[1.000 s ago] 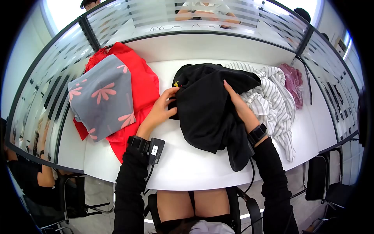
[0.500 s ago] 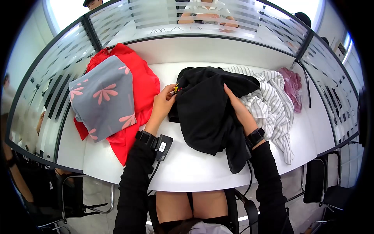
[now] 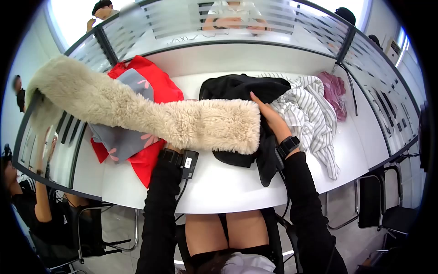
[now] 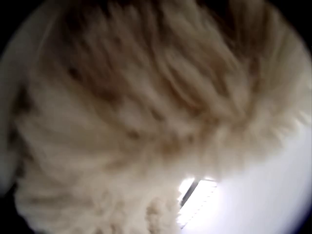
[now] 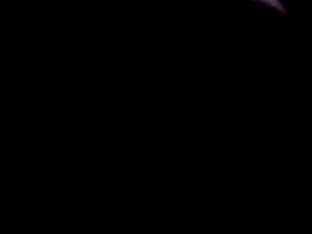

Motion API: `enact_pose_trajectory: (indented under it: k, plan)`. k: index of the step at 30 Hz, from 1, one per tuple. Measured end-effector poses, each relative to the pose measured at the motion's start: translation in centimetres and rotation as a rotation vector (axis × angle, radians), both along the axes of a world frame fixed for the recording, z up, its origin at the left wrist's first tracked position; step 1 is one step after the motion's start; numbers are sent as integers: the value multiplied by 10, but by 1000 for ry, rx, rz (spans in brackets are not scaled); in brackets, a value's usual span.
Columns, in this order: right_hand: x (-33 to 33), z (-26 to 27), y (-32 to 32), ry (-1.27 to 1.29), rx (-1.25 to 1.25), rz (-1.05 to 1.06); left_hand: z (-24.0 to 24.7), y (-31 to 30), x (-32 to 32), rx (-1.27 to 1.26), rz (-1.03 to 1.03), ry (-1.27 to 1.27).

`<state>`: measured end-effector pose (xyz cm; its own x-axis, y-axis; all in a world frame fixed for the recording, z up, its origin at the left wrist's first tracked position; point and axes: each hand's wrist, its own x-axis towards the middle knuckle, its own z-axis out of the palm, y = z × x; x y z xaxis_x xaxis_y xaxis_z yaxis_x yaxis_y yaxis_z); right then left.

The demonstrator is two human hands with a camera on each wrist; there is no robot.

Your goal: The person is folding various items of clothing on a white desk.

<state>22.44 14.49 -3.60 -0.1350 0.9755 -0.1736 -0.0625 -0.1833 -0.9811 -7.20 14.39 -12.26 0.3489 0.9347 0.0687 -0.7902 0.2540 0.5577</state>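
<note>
A long strip of cream, shaggy plush cloth (image 3: 182, 121) stretches in from the far left, its squared end lying across the black garment (image 3: 242, 84). Under this strip my left hand (image 3: 174, 147) is nearly all hidden; a bit of skin shows by the wrist, and what the fingers do I cannot tell. In the left wrist view, the same pale fur fills most of the picture. My right hand (image 3: 272, 119) holds the right side of the black garment, one digit on top and the others out of sight. The right wrist view is almost wholly black.
At left on the white table (image 3: 214, 192) lie a red cloth (image 3: 162, 86) and a grey cloth with pink flowers (image 3: 112, 141), partly covered by the plush. A striped white cloth (image 3: 305, 114) and a mauve bundle (image 3: 334, 96) lie at right. A partition (image 3: 205, 45) encloses the table.
The cream plush strip has come in from the left over the red, grey and black cloths, covering my left hand, which was at the black garment's yellow mark. The right hand stays on the garment.
</note>
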Motion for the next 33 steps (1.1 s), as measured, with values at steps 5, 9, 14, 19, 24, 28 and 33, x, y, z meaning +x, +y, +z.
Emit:
enact_pose_trajectory:
  k: [5, 9, 14, 19, 24, 28, 33]
  plan:
    - [8, -13, 14, -67, -34, 53, 24, -18, 11, 329, -208, -177]
    - [6, -18, 20, -106, -14, 19, 29, -31, 8, 173, -46, -83]
    - [9, -18, 19, -86, -26, 68, 37, -42, 6, 85, 95, 78]
    - [6, -16, 16, -196, 7, -37, 58, -65, -2, -30, 336, 373]
    - [8, -18, 18, -202, 58, 32, 96, -107, -55, 252, 724, 300]
    - [8, -23, 27, -1091, 419, -106, 114, -124, -98, 343, 718, 0]
    - [-6, 103, -94, -635, 491, 3, 193, -87, -32, 151, 1026, 355]
